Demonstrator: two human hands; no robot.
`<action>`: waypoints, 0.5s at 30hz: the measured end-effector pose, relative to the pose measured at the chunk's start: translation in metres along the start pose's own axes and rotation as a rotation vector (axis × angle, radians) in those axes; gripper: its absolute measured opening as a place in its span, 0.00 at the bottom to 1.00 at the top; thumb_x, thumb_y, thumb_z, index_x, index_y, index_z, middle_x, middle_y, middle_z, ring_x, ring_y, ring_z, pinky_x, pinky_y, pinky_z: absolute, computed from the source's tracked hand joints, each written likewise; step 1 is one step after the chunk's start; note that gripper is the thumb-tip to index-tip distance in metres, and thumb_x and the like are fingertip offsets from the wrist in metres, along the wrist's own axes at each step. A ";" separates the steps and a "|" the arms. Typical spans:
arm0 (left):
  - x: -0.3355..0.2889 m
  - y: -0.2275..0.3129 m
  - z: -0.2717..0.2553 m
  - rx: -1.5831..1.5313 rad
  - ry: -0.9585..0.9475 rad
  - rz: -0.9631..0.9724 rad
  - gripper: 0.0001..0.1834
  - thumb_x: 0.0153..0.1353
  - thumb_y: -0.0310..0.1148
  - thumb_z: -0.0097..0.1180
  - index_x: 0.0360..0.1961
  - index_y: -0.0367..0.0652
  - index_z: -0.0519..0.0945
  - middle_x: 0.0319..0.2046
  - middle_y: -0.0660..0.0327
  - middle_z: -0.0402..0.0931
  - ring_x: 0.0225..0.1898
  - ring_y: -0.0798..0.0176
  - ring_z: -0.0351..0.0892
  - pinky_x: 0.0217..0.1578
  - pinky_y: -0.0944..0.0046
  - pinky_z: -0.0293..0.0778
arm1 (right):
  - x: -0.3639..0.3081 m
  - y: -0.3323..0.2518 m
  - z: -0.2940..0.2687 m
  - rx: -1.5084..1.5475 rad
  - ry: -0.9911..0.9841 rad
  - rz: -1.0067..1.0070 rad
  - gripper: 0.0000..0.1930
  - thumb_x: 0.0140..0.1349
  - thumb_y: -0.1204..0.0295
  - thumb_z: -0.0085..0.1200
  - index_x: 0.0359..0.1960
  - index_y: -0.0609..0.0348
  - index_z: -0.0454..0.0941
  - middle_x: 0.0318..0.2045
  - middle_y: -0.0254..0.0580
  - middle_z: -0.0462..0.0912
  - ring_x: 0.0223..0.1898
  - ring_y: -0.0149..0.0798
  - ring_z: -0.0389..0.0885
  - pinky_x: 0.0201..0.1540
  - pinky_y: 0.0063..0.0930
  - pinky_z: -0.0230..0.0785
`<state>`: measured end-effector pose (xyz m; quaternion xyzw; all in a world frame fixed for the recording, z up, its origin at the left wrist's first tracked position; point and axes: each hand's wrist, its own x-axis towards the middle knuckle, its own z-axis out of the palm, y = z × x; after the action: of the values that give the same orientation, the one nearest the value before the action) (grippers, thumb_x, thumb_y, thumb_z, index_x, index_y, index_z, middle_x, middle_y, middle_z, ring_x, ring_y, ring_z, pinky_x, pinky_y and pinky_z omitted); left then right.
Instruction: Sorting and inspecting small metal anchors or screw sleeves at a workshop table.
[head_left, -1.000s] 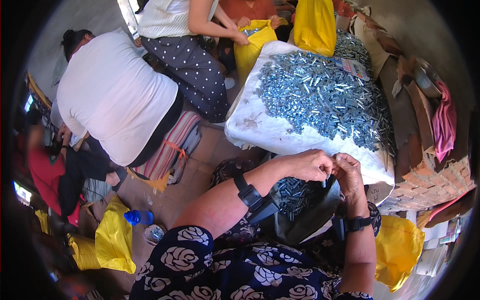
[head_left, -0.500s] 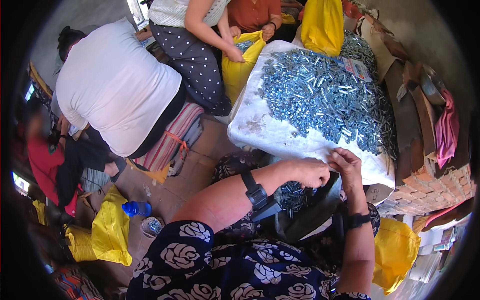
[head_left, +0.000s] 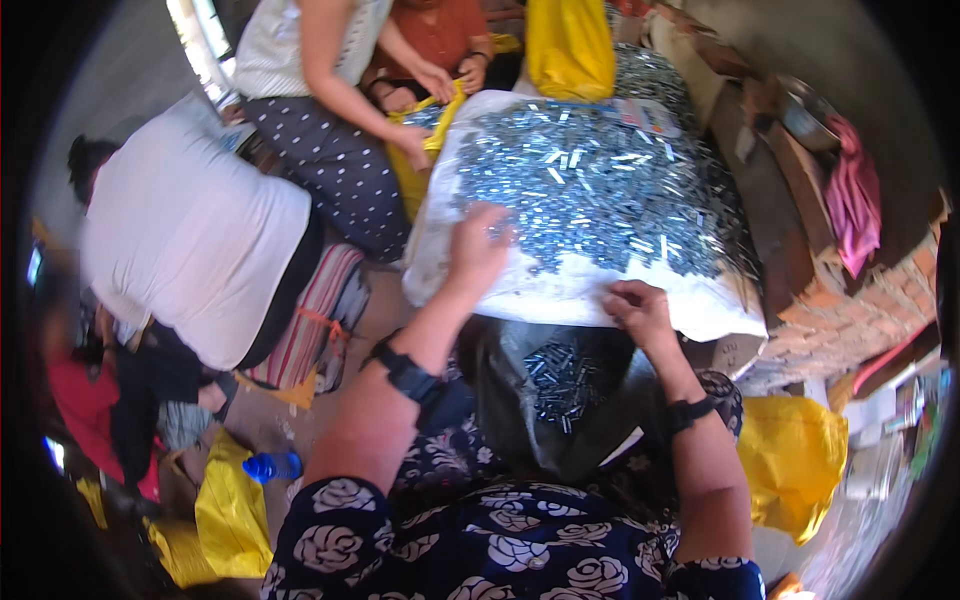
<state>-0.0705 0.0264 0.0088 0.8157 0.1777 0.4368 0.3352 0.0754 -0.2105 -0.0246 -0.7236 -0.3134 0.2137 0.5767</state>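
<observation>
A broad heap of small shiny metal pieces [head_left: 600, 180] lies on a surface covered with a white sheet [head_left: 560, 300]. My left hand [head_left: 482, 250] is at the heap's near left edge; motion smears its fingers, so what they hold, if anything, is unclear. Above the sheet's near edge, my right hand [head_left: 638, 312] has thumb and fingers pinched together. Whatever may be between them is too small to make out. On my lap, below both hands, a dark bag [head_left: 505, 400] gapes with similar metal pieces [head_left: 562, 385] inside.
Two people at the far side handle a yellow sack [head_left: 415, 190]. Another yellow sack [head_left: 570, 50] stands behind the heap. At left, a person in a white shirt [head_left: 200, 240] bends over. A blue bottle [head_left: 272, 466] lies near yellow bags; a brick wall [head_left: 840, 330] is at right.
My hands, close together half a second ago, are now apart: the left has reached out to the heap's left edge, the right stays near the sheet's edge. The bag's mouth shows more. The view shifted.
</observation>
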 end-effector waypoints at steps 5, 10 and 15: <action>0.016 -0.027 -0.051 0.429 0.097 -0.189 0.25 0.47 0.33 0.63 0.49 0.42 0.75 0.48 0.52 0.72 0.52 0.50 0.71 0.54 0.57 0.66 | -0.012 -0.024 0.003 -0.679 0.002 -0.430 0.24 0.45 0.65 0.66 0.46 0.56 0.78 0.42 0.46 0.78 0.40 0.48 0.77 0.45 0.39 0.69; 0.009 -0.107 -0.060 0.595 0.029 -0.553 0.25 0.55 0.40 0.57 0.52 0.40 0.73 0.52 0.47 0.71 0.50 0.48 0.73 0.50 0.55 0.67 | 0.002 -0.024 0.005 -0.898 -0.080 -0.577 0.33 0.42 0.60 0.68 0.54 0.47 0.73 0.58 0.45 0.67 0.59 0.49 0.62 0.60 0.45 0.54; 0.017 -0.112 -0.058 -0.102 -0.135 -0.666 0.21 0.57 0.39 0.56 0.41 0.27 0.78 0.32 0.55 0.80 0.32 0.66 0.76 0.36 0.64 0.70 | 0.007 -0.018 0.000 -1.021 -0.182 -0.603 0.35 0.41 0.62 0.68 0.57 0.42 0.71 0.63 0.42 0.61 0.65 0.48 0.56 0.64 0.45 0.50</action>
<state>-0.1087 0.1391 -0.0371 0.7220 0.3896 0.2566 0.5110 0.0764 -0.2033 -0.0072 -0.7671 -0.6160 -0.0759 0.1622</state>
